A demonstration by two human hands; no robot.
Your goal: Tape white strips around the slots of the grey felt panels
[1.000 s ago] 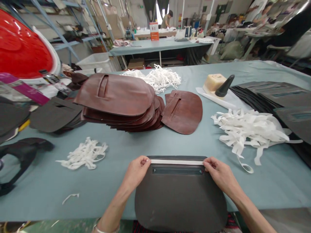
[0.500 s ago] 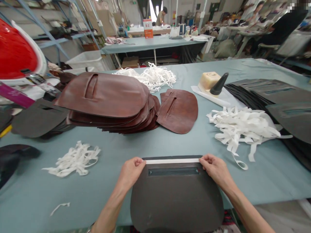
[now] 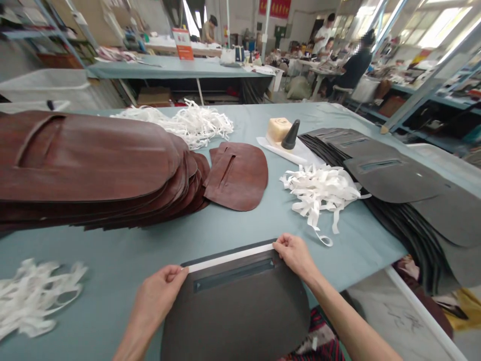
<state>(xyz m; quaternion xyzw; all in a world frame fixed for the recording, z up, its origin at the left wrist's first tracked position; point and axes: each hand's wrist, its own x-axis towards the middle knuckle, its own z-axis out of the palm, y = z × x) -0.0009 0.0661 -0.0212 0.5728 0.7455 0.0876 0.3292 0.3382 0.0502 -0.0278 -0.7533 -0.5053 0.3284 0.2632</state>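
A dark grey-brown leather panel (image 3: 240, 311) with rounded lower corners lies before me at the table's near edge, partly overhanging it. A narrow white strip of tape (image 3: 231, 257) runs along its straight top edge, just above a slot (image 3: 235, 276). The left end of the strip is pinched between thumb and fingers of my left hand (image 3: 160, 291). At the strip's other end, my right hand (image 3: 295, 253) is closed in a similar pinch, touching the panel's upper right corner. My fingertips hide both strip ends.
Brown leather panels (image 3: 112, 160) are stacked at left, with a smaller brown pile (image 3: 240, 175) beside them. White strips (image 3: 323, 188) lie in loose heaps. A yellowish block (image 3: 278, 129) and black cone (image 3: 291, 135) stand behind. Dark panels (image 3: 398, 178) overhang the right edge. People work farther back.
My view has swung to the right, so the table's contents appear farther left. The panel looks more slanted in view, and both hands keep their pinch at the strip's ends.
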